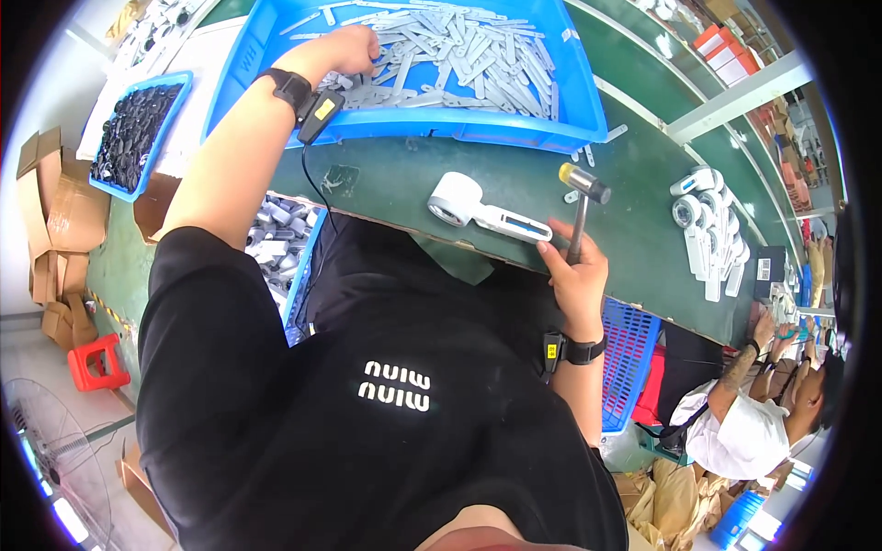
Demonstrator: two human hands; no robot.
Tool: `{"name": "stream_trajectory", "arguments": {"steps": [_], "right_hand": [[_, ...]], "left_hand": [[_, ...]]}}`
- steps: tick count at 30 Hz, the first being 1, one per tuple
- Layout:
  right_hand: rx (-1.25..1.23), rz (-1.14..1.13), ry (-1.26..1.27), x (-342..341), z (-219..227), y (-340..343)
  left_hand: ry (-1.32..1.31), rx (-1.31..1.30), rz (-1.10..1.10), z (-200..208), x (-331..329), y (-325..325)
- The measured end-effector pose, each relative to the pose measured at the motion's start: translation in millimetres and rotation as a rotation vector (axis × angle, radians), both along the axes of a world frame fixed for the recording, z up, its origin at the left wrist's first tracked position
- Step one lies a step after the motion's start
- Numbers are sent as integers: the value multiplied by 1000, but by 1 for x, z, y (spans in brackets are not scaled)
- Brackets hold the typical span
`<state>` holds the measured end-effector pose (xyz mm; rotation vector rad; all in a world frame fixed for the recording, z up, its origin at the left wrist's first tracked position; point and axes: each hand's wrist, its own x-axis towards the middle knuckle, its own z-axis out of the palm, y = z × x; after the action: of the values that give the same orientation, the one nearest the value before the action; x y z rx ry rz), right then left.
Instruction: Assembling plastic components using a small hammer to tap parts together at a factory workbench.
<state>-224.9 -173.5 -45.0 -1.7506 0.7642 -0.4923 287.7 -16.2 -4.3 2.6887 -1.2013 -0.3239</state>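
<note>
My left hand (351,50) reaches into a large blue tray (441,125) heaped with flat grey plastic strips (459,50). Its fingers are curled down among the strips, and what they pinch, if anything, is hidden. In my right hand (581,278) is a small mallet (582,197), held by its metal shaft with the yellow and dark head pointing up. A white device (457,198) with a round head and a slotted handle lies on the green table in front of me. The end of its handle meets my right thumb and fingertips.
More white devices (709,230) lie grouped at the right. A small blue tray of black parts (138,133) stands at the left; a bin of grey-white parts (280,239) is beside my lap. Loose strips (616,133) lie near the big tray. A co-worker (744,422) sits at right.
</note>
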Motion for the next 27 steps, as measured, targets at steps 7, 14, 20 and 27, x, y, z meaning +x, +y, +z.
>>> {"name": "stream_trajectory", "arguments": {"steps": [7,14,20,27], "right_hand": [[-53,30,-73,1,-1,1],[-42,-15,-82,1,2,1],[18,-63,-101,3,-1,0],[24,-63,-78,3,1,-3]], "left_hand": [[-28,-153,53,11,21,12],[212,-99,-23,11,21,-14],[-123,-45,-100,-9,30,-19],[-108,-35,-157,11,12,-6]]}}
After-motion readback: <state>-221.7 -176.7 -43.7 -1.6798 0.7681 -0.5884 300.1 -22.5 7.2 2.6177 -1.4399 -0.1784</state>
